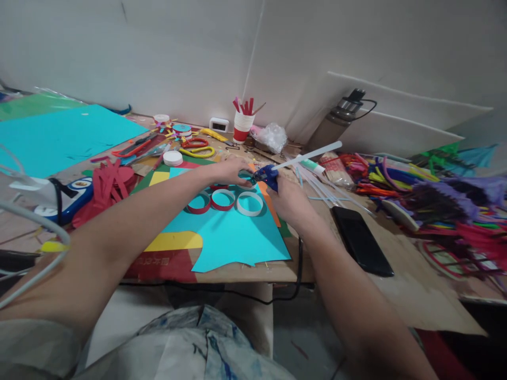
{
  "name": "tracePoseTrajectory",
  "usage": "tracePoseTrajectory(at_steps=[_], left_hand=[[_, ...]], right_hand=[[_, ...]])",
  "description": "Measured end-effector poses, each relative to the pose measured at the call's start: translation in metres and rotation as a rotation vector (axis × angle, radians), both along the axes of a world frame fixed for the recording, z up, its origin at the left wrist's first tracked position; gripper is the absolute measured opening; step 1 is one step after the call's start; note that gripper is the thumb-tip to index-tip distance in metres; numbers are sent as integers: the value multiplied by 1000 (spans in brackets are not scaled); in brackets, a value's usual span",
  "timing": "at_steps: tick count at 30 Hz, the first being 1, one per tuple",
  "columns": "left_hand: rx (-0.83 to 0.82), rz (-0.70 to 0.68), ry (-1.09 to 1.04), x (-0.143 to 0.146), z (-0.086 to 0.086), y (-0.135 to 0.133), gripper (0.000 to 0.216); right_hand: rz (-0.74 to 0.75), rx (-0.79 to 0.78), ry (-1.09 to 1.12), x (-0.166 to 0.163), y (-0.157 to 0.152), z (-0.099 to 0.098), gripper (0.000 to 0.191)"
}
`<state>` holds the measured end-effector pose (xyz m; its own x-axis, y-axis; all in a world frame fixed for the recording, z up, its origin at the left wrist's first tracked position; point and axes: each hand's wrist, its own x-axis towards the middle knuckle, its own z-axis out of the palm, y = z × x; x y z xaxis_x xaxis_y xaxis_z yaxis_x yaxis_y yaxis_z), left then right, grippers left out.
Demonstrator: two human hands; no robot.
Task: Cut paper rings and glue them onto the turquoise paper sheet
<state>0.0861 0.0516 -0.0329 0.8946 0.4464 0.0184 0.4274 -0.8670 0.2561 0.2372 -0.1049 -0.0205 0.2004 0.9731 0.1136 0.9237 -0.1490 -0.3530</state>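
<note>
My right hand (pixel 291 198) grips a blue hot glue gun (pixel 269 175), with a long translucent glue stick (pixel 311 154) sticking out of its back toward the upper right. The gun's tip points left, close to my left hand (pixel 229 170). My left fingers are curled around a ring in the back row, mostly hidden by the hand. In front of them stand a white ring (pixel 250 204), a red ring (pixel 222 200) and a darker red ring (pixel 198 202). These rest on a bright blue sheet (pixel 237 240) with a jagged near edge.
Yellow-handled scissors (pixel 197 152), a white lid (pixel 172 158) and a paper cup (pixel 243 126) of red sticks lie beyond. To the right are a black phone (pixel 362 240), a bottle (pixel 335 121) and colourful pipe cleaners (pixel 388 177). Red strips (pixel 109 184) lie left. A black cable (pixel 300 269) hangs at the table edge.
</note>
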Motion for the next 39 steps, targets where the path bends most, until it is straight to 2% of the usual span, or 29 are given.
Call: tracePoseTrajectory(at_steps=[10, 18, 24, 31, 39], left_hand=[[-30, -9, 1, 0, 1, -1, 50], [-9, -19, -17, 1, -1, 1, 49], [32, 7, 32, 0, 4, -3, 55], [-18, 14, 30, -1, 4, -2, 55], [-2, -7, -6, 0, 1, -1, 51]], right_hand=[[-15, -10, -15, -3, 1, 1, 41], [-16, -2, -42, -5, 3, -1, 35], [5, 19, -36, -1, 0, -1, 38], [7, 33, -9, -2, -4, 0, 32], [7, 51, -45, -2, 2, -3, 38]])
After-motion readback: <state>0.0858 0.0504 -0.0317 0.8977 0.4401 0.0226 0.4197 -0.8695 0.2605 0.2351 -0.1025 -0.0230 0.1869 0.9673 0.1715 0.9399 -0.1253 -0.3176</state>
